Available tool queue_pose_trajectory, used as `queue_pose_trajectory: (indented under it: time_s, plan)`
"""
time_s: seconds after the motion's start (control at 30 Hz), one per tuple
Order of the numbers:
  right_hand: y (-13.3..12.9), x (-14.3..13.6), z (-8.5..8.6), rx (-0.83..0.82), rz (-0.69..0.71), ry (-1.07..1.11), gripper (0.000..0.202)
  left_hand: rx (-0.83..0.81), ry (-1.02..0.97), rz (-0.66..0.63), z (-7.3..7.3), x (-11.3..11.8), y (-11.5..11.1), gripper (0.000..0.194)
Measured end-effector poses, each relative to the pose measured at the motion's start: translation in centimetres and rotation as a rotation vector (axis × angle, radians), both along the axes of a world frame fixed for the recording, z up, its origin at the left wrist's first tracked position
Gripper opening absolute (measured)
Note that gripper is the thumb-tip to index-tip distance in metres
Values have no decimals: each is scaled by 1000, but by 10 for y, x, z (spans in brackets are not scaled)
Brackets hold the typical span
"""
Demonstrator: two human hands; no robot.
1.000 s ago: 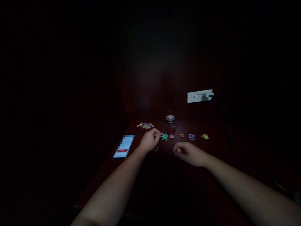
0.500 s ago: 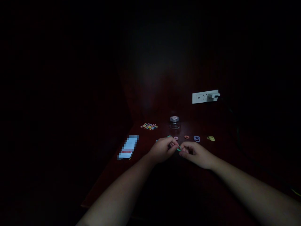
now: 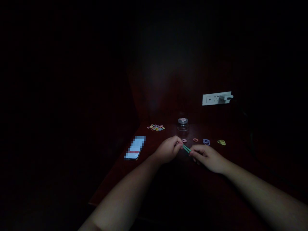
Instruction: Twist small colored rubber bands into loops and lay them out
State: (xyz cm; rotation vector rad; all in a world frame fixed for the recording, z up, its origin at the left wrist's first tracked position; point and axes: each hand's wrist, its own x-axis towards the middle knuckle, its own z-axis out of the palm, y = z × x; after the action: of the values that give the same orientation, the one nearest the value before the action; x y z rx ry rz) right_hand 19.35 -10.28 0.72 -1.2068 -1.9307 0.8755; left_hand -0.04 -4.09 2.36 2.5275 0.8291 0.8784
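A green hair tie (image 3: pixel 186 149) is stretched into two parallel strands between my hands. My left hand (image 3: pixel 169 149) pinches one end of it, and my right hand (image 3: pixel 207 158) pinches the other. Just beyond my fingers, small bands lie in a row on the dark red table: a pink hair tie (image 3: pixel 184 141), an orange hair tie (image 3: pixel 195 140), a cluster of purple hair ties (image 3: pixel 206 141) and some yellow hair ties (image 3: pixel 221 142). Farther back on the left is a mixed-colour pile of hair ties (image 3: pixel 156 128).
A small clear jar (image 3: pixel 183 125) with a lid stands at the back of the table (image 3: pixel 115 183). To the left lies a phone (image 3: pixel 135 148) with a lit, pixelated screen. A wall socket (image 3: pixel 217 98) holds a plugged-in charger, its cable hanging at the right. The surroundings are very dark.
My hands have drawn apart, pulling the green hair tie from a small loop into a taut stretched band. The whole view has shifted slightly, so the table's things appear farther right.
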Motion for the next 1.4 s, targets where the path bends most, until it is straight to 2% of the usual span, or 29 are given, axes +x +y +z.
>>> queue_pose_trajectory:
  time_s: [0.17, 0.37, 0.6, 1.07, 1.4]
  plan:
    - [0, 3, -1, 1, 0, -26, 33, -74, 34, -71, 3, 1, -4, 12]
    - [-1, 3, 2, 43, 5, -29, 31, -122, 24, -70, 5, 1, -6, 12]
    - [-3, 1, 6, 38, -9, -75, 36, -99, 87, -125, 9, 4, -10, 12]
    - [-2, 3, 5, 59, -22, -124, 33, -96, 67, -127, 9, 3, -9, 12]
    - [4, 8, 0, 216, -48, -103, 19, -118, 66, -156, 9, 3, -11, 12]
